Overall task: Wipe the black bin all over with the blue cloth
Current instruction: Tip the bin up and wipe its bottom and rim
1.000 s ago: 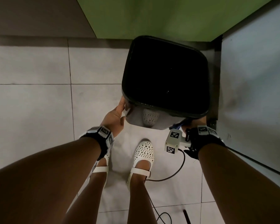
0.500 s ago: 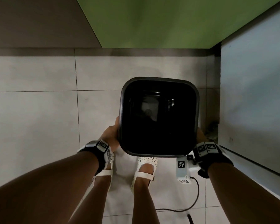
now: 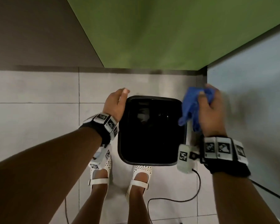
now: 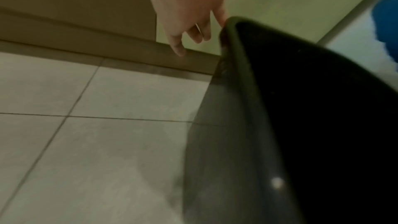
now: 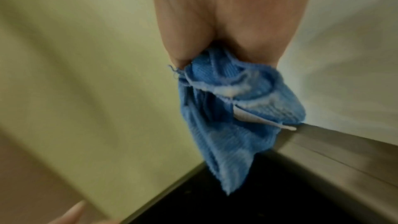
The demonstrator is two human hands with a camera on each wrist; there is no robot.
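The black bin (image 3: pixel 151 131) stands upright on the floor tiles (image 3: pixel 36 126) just ahead of your feet. Your left hand (image 3: pixel 114 103), fingers loose and empty, hovers at the bin's left rim, likely to steady it. Your right hand (image 3: pixel 208 110) bunches the blue cloth (image 3: pixel 190 109) above the bin's right rim, ready to wipe.

1. Arms: bare, no sleeves.
2. Left wrist band (image 3: pixel 103 125): black strap carrying white blocks printed with black square markers.
3. Right wrist band (image 3: pixel 223 151): same build; a white marker-tagged module (image 3: pixel 183 156) projects from it.
4. Cable (image 3: pixel 176 199): black, trailing from that module.
5. Footwear: white perforated strap shoes (image 3: pixel 139 177).
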